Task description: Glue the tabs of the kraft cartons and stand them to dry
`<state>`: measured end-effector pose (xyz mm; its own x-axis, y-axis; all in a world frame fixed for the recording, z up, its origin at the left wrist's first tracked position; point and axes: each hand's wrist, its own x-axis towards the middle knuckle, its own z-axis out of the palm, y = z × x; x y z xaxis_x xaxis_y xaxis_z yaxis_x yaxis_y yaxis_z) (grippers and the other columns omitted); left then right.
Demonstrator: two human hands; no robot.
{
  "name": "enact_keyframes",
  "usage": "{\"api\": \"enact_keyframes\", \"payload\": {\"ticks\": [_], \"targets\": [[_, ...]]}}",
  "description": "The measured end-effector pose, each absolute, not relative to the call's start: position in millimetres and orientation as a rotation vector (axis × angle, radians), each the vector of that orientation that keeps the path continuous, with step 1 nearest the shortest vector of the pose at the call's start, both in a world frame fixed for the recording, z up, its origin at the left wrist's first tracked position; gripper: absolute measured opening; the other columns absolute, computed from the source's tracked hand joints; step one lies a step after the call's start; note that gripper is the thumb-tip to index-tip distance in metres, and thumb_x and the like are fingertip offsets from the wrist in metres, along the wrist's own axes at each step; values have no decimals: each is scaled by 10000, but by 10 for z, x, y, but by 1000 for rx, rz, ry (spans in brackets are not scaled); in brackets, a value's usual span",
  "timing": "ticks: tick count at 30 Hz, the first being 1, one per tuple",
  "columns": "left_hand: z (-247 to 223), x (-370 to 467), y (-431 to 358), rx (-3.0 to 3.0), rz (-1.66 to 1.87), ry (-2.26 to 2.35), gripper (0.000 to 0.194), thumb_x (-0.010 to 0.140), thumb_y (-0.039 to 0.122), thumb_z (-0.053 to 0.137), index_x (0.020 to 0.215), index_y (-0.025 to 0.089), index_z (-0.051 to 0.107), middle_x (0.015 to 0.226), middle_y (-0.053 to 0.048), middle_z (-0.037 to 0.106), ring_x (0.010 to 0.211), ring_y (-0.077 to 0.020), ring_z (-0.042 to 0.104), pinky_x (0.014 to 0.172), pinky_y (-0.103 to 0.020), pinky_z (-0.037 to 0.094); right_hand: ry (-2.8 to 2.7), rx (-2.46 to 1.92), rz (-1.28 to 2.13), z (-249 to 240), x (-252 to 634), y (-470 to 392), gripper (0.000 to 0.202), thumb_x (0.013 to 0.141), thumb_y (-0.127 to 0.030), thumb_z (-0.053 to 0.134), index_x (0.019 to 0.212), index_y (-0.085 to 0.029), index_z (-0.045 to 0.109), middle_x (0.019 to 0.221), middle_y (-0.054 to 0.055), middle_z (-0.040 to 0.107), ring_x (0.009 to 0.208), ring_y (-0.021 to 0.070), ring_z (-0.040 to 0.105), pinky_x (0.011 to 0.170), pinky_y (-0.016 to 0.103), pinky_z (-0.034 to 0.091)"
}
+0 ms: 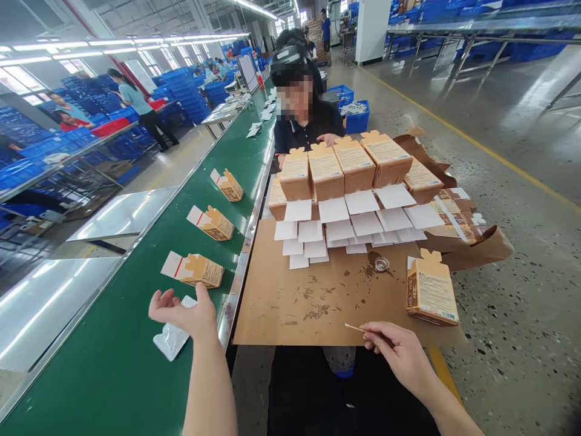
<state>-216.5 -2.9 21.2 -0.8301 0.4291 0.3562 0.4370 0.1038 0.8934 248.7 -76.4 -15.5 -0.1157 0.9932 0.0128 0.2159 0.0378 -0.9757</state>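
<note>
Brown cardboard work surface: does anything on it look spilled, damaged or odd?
Yes: dark irregular stains mark the flat brown cardboard sheet, some beside a small clear round dish. They look odd against the plain surface.

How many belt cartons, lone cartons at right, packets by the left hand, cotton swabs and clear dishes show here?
Cartons on the green belt: 3
Lone carton at right: 1
Packet by left hand: 1
Cotton swab in right hand: 1
Clear dish: 1
Total: 7
</note>
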Motion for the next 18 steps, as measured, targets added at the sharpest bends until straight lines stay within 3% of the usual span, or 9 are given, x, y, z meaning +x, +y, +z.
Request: {"api": "enact_keyframes", "payload": {"ticks": [2,5,7,11,15,18], "targets": [[407,-1902,271,-923,-2106,-2223,758,820,513,853,1456,249,536,1465,-148,622,1470,-366,650,1319,-579,533,-1490,-1306,1197,-118,2497,-765,301,1066,-574,719,927,-388,911,720,63,828,594,329,818,543,449,693],[792,-1478,1055,-1172,-2343,-2419,456,919,569,770,1254,267,703,1234,-87,727,1211,-289,752,1111,-451,642,-1529,-1350,1224,-13,2476,-740,294,1065,-536,723,880,-375,885,717,64,808,611,313,806,564,428,678],[1014,-1237,1599,-1276,-2257,-2693,441,925,618,784,1130,230,737,1148,-103,742,1105,-284,745,993,-411,652,-1539,-1343,1189,50,2439,-731,300,1061,-540,727,852,-370,859,715,52,792,598,301,783,561,426,661],[1197,-945,2163,-1419,-1929,-3118,476,875,652,881,949,201,747,1036,-147,771,1026,-315,731,923,-429,636,-1555,-1337,1062,163,2394,-742,314,1087,-501,704,848,-338,825,744,66,785,610,287,739,546,421,620],[1187,-973,2040,-1451,-1962,-3050,361,978,559,778,1018,200,772,1167,-160,822,1130,-326,773,974,-436,638,-1674,-1359,793,372,2560,-598,256,1105,-385,666,893,-308,787,768,51,766,633,252,697,585,391,585],[1125,-1172,1732,-1374,-2200,-2909,349,1009,516,738,1112,187,795,1221,-163,845,1177,-331,810,992,-438,666,-1830,-1436,556,530,2831,-254,221,1100,-278,620,920,-282,749,831,58,774,697,229,704,647,361,555]]}}
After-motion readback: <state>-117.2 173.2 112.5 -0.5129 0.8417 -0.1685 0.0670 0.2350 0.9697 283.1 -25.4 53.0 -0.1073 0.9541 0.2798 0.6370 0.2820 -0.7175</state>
